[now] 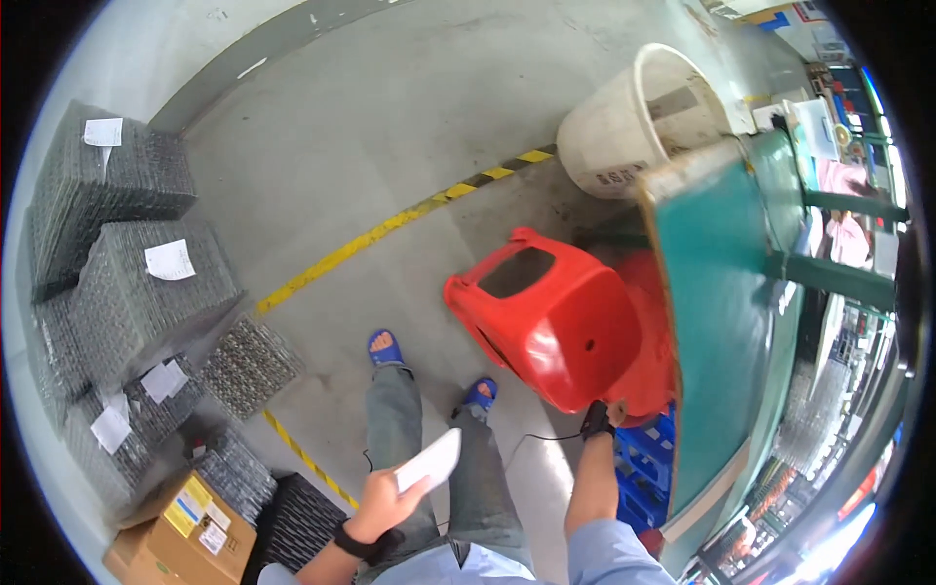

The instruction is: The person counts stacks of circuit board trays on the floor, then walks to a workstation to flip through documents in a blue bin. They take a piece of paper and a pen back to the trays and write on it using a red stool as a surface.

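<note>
My left hand (386, 504) is closed around a flat white object (430, 461), held above my left thigh; its exact kind does not show. My right hand (613, 416) is closed at the near edge of a red plastic chair (575, 336). The chair has a small hole in its seat and a larger opening at its far left end, and it sits tilted beside the green table (717, 283). Part of the fingers is hidden there. Around my right wrist is a black band with a dark block (594, 419), from which a thin cable runs left. Another black band circles my left wrist.
Stacks of grey textured sheets (146, 292) with white papers stand along the left wall, with a cardboard box (190, 531) nearer. A large white bucket (619, 132) leans beyond the table. Blue plastic crates (643, 473) sit under its edge. Yellow floor tape (356, 244) crosses the floor.
</note>
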Demonstrator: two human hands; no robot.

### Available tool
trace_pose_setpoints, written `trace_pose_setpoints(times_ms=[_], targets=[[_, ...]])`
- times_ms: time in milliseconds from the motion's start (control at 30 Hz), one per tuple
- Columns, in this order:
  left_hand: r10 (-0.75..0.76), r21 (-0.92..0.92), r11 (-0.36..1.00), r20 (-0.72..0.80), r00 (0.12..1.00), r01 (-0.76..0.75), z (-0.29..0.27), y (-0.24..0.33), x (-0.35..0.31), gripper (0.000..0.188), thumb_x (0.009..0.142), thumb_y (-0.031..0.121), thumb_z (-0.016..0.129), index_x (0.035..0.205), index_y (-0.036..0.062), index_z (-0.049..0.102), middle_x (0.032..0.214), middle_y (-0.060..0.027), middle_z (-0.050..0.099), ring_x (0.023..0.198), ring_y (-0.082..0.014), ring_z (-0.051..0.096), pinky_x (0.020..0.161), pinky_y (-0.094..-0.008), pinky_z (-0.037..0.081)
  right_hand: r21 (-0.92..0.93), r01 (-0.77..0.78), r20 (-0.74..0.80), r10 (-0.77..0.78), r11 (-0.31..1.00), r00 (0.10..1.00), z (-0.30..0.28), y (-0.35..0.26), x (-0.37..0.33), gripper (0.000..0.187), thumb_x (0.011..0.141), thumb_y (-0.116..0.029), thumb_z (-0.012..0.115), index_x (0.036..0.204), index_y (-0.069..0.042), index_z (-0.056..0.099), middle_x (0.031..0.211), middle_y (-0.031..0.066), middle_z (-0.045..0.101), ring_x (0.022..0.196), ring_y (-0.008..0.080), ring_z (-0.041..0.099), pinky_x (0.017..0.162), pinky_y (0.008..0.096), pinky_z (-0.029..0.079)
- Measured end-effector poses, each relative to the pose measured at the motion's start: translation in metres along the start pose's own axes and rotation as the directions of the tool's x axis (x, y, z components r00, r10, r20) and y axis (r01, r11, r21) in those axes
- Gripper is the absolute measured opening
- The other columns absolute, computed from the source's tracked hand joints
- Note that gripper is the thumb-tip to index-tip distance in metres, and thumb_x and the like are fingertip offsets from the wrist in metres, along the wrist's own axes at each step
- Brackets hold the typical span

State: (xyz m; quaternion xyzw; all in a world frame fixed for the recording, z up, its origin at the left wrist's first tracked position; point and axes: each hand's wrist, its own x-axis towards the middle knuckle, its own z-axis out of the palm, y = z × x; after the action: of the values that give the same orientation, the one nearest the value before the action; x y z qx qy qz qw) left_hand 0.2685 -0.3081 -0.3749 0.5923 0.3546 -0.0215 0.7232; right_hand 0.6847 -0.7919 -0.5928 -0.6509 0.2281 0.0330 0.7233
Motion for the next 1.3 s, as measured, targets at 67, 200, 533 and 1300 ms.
trace_pose_setpoints(times_ms=[67, 200, 533, 1300], targets=[[-0.104, 0.100, 0.988, -0.137, 0.985, 0.118, -0.073, -0.022, -0.011, 0.025, 0.080, 0.019, 0.062, 0.093, -0.0022, 0.064, 0.073, -0.0198, 0.063, 0.070, -0.0335, 0.064, 0.060, -0.0354, 0.049, -0.568, -0.019, -0.161, -0.088, 0.823, 0.983, 0.043, 0.090, -0.041, 0.053, 0.087, -0.047, 0.052, 0.103, 0.003, 0.056, 0.098, 0.0138, 0.061, 0.083, 0.0227, 0.057, 0.074, 0.0361, 0.046], [-0.284, 0.080, 0.942, -0.332, 0.899, 0.327, -0.164, -0.021, -0.030, 0.025, 0.080, 0.017, 0.062, 0.094, -0.0042, 0.063, 0.076, -0.0180, 0.065, 0.070, -0.0294, 0.066, 0.061, -0.0338, 0.049, -0.820, 0.074, -0.012, -0.147, 0.568, 0.989, 0.119, 0.120, -0.139, 0.053, 0.083, -0.045, 0.060, 0.098, 0.005, 0.057, 0.093, 0.0129, 0.061, 0.080, 0.0210, 0.055, 0.070, 0.0330, 0.045], [-0.217, -0.129, 0.974, -0.337, 0.916, 0.184, -0.207, 0.025, 0.037, 0.025, 0.081, 0.016, 0.061, 0.093, -0.0062, 0.062, 0.077, -0.0131, 0.065, 0.071, -0.0178, 0.064, 0.063, -0.0290, 0.048, -0.658, 0.270, 0.324, -0.059, 0.703, 0.944, 0.371, 0.121, -0.222, 0.030, 0.079, -0.023, 0.070, 0.087, 0.002, 0.054, 0.075, 0.0033, 0.055, 0.070, 0.0111, 0.051, 0.059, 0.0259, 0.042], [0.109, -0.200, 0.931, -0.647, 0.755, -0.305, -0.469, 0.089, 0.457, 0.048, 0.084, 0.012, 0.061, 0.124, -0.0021, 0.039, 0.108, -0.0100, 0.056, 0.099, -0.0165, 0.054, 0.086, -0.0277, 0.042, -0.266, 0.405, 0.857, 0.022, 0.875, 0.515, 0.887, 0.147, -0.238, 0.037, 0.096, -0.033, 0.037, 0.088, -0.001, 0.054, 0.093, 0.0143, 0.061, 0.086, 0.0212, 0.060, 0.079, 0.0359, 0.048]])
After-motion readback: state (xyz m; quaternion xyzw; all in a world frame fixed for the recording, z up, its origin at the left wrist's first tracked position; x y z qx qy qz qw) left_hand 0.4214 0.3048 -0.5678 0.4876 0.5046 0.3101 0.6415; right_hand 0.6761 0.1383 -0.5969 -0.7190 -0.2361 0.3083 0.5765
